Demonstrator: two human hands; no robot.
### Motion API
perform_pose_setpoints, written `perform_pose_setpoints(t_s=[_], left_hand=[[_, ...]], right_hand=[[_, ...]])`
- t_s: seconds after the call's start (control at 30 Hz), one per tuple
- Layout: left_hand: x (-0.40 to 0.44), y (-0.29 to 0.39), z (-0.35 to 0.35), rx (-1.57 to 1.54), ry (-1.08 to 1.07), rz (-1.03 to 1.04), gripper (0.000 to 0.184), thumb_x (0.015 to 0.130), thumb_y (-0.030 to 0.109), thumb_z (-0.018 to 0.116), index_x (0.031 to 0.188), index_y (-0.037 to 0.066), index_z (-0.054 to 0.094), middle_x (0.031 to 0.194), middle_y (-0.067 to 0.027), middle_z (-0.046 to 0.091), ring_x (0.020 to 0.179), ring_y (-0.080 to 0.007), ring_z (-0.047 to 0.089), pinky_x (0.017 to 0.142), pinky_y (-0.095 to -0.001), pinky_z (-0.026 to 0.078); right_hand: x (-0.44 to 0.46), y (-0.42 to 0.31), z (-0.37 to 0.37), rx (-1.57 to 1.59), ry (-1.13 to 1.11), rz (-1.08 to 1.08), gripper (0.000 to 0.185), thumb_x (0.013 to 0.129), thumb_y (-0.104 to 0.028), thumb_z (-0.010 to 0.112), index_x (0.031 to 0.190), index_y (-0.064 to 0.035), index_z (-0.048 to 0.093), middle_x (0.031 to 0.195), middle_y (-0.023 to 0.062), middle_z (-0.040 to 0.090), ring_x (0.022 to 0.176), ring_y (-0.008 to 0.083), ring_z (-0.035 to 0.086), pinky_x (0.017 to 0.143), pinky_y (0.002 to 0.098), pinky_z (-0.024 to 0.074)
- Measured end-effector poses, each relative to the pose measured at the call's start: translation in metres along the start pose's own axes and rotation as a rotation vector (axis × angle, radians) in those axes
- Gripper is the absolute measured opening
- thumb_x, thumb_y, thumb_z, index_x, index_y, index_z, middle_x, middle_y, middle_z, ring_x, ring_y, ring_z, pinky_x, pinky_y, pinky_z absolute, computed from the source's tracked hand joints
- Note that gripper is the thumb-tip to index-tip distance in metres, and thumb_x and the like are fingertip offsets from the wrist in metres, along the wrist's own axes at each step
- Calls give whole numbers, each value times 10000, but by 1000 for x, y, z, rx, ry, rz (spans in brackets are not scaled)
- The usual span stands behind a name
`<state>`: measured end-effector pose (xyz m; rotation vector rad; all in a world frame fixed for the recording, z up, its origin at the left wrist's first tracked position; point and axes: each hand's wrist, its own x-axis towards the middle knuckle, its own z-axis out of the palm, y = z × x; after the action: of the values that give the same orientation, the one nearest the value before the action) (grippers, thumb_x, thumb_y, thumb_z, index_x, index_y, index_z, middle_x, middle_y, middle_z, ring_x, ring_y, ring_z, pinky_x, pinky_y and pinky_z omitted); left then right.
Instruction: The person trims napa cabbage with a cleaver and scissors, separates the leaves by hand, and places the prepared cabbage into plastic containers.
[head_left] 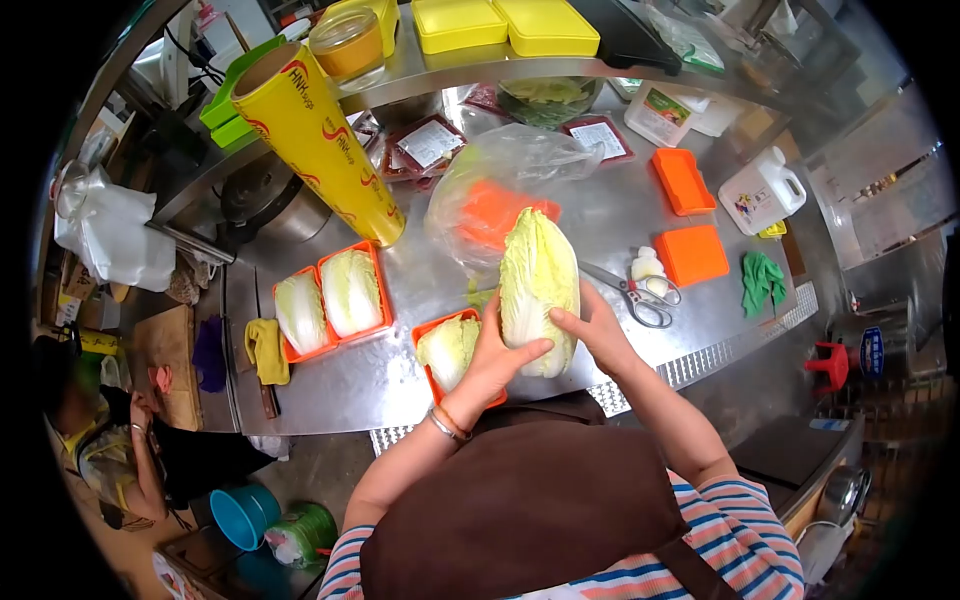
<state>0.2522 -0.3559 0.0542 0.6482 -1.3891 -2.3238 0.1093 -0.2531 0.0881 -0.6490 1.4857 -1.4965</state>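
Between my two hands a napa cabbage (541,285) is held above the steel counter (400,290), its leafy tip pointing away from me. My left hand (507,352) grips its lower left side, and my right hand (598,330) is wrapped round the lower right side. Partly behind my left wrist, an orange tray (432,385) holds another cabbage (447,350). Farther left, two cabbages (351,292) lie side by side in orange trays (383,290). Scissors (650,308) rest on the counter right of my right hand. A clear plastic bag (460,215) with something orange inside lies beyond the held cabbage.
A tall yellow film roll (320,145) stands at the back left. Two orange trays (684,182), a white jug (762,190) and a green cloth (763,280) are on the right. A yellow cloth (266,350) and a knife (269,401) lie left. Another person (110,450) is at far left.
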Motion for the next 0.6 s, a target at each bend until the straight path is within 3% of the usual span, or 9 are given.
perform_pose_setpoints(t_s=[0.13, 0.23, 0.3, 0.33, 0.4, 0.43, 0.53, 0.57, 0.6], left_hand=[[4, -14, 4, 17, 65, 47, 982, 731, 139, 796, 1454, -9, 147, 1399, -172, 351, 1284, -262, 389, 1060, -368, 359], [14, -17, 9, 2, 90, 44, 829, 799, 78, 724, 1436, 26, 197, 1363, -135, 405, 1255, -235, 433, 1022, -357, 405], [29, -25, 11, 118, 142, 91, 836, 776, 112, 745, 1421, 4, 224, 1329, -153, 445, 1231, -248, 461, 1025, -363, 398], [37, -28, 11, 110, 145, 93, 836, 776, 112, 745, 1421, 4, 224, 1329, -153, 445, 1231, -248, 461, 1025, -363, 398], [51, -35, 8, 563, 238, 324, 848, 741, 144, 767, 1398, -22, 259, 1300, -184, 471, 1202, -267, 486, 1018, -371, 395], [65, -63, -9, 636, 232, 290, 965, 663, 226, 811, 1404, -43, 256, 1344, -234, 419, 1229, -340, 437, 1022, -403, 369], [67, -54, -11, 774, 127, 247, 888, 723, 288, 777, 1400, -29, 297, 1332, -220, 449, 1233, -330, 432, 1014, -408, 378], [61, -46, -13, 777, 143, 234, 888, 723, 288, 777, 1400, -29, 297, 1332, -220, 449, 1233, -330, 432, 1014, -408, 378], [51, -34, -17, 706, 213, 212, 774, 779, 271, 740, 1386, -5, 346, 1329, -195, 466, 1203, -294, 470, 995, -396, 401]], right_hand=[[-5, 7, 0, -84, 188, -31, 645, 817, -207, 731, 1330, 34, 423, 1231, 157, 551, 1132, 206, 530, 962, 326, 427], [-1, 18, -10, -32, 292, -109, 649, 804, -159, 740, 1331, 33, 414, 1226, 160, 555, 1147, 206, 523, 970, 324, 421], [4, 20, -20, 99, 376, -200, 644, 809, -116, 726, 1348, 12, 396, 1136, 103, 582, 1010, 167, 570, 842, 289, 476], [4, 18, -27, 91, 372, -198, 644, 809, -116, 726, 1348, 12, 396, 1136, 103, 582, 1010, 167, 570, 842, 289, 476], [4, 5, -37, 341, 416, -51, 587, 826, -126, 714, 1323, -27, 418, 1009, 37, 575, 786, 100, 550, 646, 240, 463], [4, -13, -29, 402, 432, -26, 344, 897, -199, 630, 1193, -88, 494, 902, 5, 539, 570, 49, 397, 474, 201, 327], [3, -14, -33, 352, 292, 16, 307, 947, -305, 561, 1142, -74, 502, 896, 24, 546, 526, 57, 387, 445, 205, 312], [3, -11, -32, 386, 267, 62, 357, 982, -358, 485, 1182, -63, 506, 868, 27, 538, 480, 55, 346, 415, 207, 271], [3, -8, -27, 391, 254, 84, 357, 982, -358, 485, 1182, -63, 506, 868, 27, 538, 480, 55, 346, 415, 207, 271]])
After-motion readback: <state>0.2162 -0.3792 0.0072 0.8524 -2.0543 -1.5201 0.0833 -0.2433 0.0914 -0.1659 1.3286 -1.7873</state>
